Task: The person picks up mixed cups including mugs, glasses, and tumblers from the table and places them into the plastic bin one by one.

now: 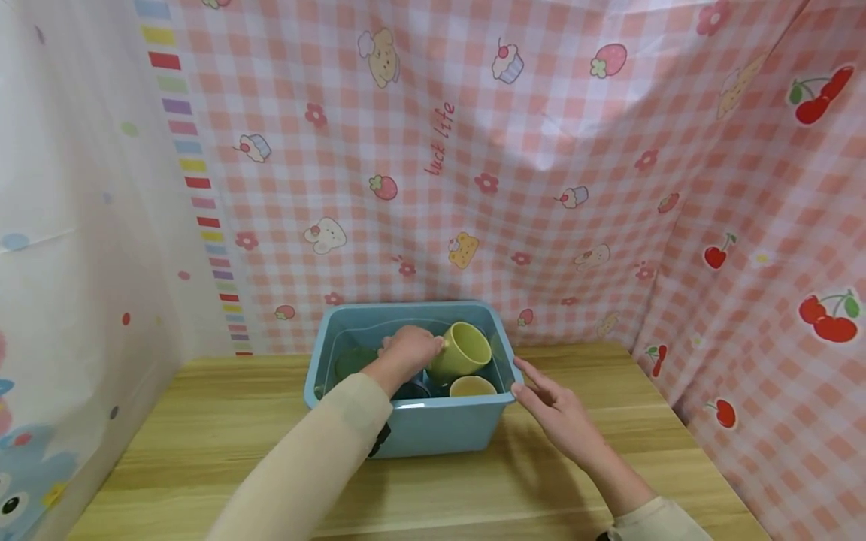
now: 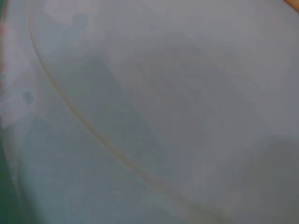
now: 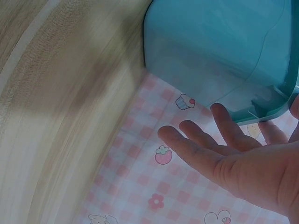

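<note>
Inside blue bin (second mug below), left hand grips green mug; right hand flat, fingers straight, beside rim.

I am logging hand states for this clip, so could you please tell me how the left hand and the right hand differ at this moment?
The left hand is inside the blue bin, gripping a tilted yellow-green mug; the right hand is outside, beside the bin's right corner. The left hand's fingers are curled round the mug, while the right hand's fingers are straight and hold nothing. Both wear pale sleeves and reach over the wooden table.
</note>
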`<state>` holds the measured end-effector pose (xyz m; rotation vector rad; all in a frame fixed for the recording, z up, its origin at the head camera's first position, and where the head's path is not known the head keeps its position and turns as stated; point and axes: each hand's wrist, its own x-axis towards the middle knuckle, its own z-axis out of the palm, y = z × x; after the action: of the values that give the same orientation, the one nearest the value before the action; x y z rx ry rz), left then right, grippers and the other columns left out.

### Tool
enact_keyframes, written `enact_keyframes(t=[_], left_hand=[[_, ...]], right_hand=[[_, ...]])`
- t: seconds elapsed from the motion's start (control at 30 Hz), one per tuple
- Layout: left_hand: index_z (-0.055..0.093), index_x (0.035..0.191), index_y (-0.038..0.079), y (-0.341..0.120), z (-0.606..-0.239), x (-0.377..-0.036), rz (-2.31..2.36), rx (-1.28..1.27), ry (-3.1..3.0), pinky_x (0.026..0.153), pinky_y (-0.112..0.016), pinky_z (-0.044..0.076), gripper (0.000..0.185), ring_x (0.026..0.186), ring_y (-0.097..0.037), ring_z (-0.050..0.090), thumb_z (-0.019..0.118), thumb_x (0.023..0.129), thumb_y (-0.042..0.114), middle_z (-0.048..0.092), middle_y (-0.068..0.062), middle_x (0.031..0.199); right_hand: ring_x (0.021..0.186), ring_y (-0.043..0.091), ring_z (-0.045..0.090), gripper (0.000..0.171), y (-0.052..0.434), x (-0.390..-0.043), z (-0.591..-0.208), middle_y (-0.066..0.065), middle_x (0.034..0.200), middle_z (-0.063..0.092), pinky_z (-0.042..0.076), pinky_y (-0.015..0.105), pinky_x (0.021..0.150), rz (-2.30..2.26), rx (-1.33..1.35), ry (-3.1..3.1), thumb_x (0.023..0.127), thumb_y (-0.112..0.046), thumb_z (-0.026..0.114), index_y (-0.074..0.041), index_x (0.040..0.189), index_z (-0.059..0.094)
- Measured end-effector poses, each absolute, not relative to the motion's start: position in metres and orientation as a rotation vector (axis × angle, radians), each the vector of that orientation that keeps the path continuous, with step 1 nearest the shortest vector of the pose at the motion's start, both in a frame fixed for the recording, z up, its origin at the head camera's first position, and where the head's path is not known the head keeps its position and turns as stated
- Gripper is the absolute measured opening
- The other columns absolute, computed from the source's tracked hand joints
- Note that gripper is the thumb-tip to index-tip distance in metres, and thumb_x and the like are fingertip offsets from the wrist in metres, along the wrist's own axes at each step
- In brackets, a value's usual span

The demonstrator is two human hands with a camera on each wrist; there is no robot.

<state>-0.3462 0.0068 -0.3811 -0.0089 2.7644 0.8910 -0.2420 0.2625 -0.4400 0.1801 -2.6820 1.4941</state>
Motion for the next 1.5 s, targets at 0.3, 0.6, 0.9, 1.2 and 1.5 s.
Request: enact_keyframes(t=[0.3, 0.6, 0.9, 1.2, 1.5], left_hand=[[0.081, 0.100, 0.008, 0.008, -0.378, -0.338, 0.899, -0.139, 2.742, 0.130, -0.075, 0.012, 0.047, 0.142, -0.038, 0.058, 0.059, 0.108, 0.049, 0.073, -0.010, 0.102], [0.081, 0.094, 0.003, 0.012, -0.383, -0.338, 0.917, -0.263, 2.697, 0.133, -0.069, 0.007, 0.047, 0.154, -0.048, 0.039, 0.070, 0.102, 0.048, 0.066, -0.023, 0.143], [0.067, 0.137, -0.005, 0.010, -0.383, -0.334, 0.795, -0.179, 2.711, 0.132, -0.069, 0.008, 0.064, 0.162, -0.051, 0.013, 0.069, 0.102, 0.049, 0.039, -0.027, 0.167], [0.073, 0.129, 0.001, 0.008, -0.385, -0.338, 0.693, -0.122, 2.753, 0.130, -0.073, 0.007, 0.061, 0.163, -0.052, 0.012, 0.071, 0.100, 0.054, 0.038, -0.025, 0.168], [0.079, 0.100, 0.013, 0.007, -0.391, -0.344, 0.591, -0.087, 2.828, 0.127, -0.072, 0.016, 0.043, 0.153, -0.051, 0.028, 0.076, 0.095, 0.056, 0.053, -0.022, 0.154]], right_hand=[[0.140, 0.034, 0.062, 0.059, 0.263, -0.241, -0.438, 0.018, 0.146, 0.067, 0.047, 0.061, 0.119, 1.546, 0.199, -2.680, 0.110, -0.047, 0.058, -0.029, 0.164, 0.045], [0.139, 0.034, 0.063, 0.059, 0.263, -0.240, -0.439, 0.018, 0.147, 0.067, 0.046, 0.061, 0.119, 1.562, 0.200, -2.677, 0.110, -0.047, 0.058, -0.030, 0.164, 0.045], [0.140, 0.034, 0.062, 0.059, 0.262, -0.239, -0.437, 0.017, 0.148, 0.067, 0.046, 0.062, 0.119, 1.554, 0.193, -2.691, 0.109, -0.050, 0.057, -0.033, 0.164, 0.044], [0.143, 0.034, 0.059, 0.060, 0.261, -0.240, -0.436, 0.018, 0.151, 0.064, 0.044, 0.061, 0.121, 1.584, 0.191, -2.683, 0.109, -0.048, 0.058, -0.031, 0.165, 0.043], [0.142, 0.035, 0.060, 0.060, 0.260, -0.239, -0.437, 0.020, 0.150, 0.064, 0.045, 0.060, 0.120, 1.585, 0.185, -2.677, 0.110, -0.046, 0.058, -0.028, 0.165, 0.044]])
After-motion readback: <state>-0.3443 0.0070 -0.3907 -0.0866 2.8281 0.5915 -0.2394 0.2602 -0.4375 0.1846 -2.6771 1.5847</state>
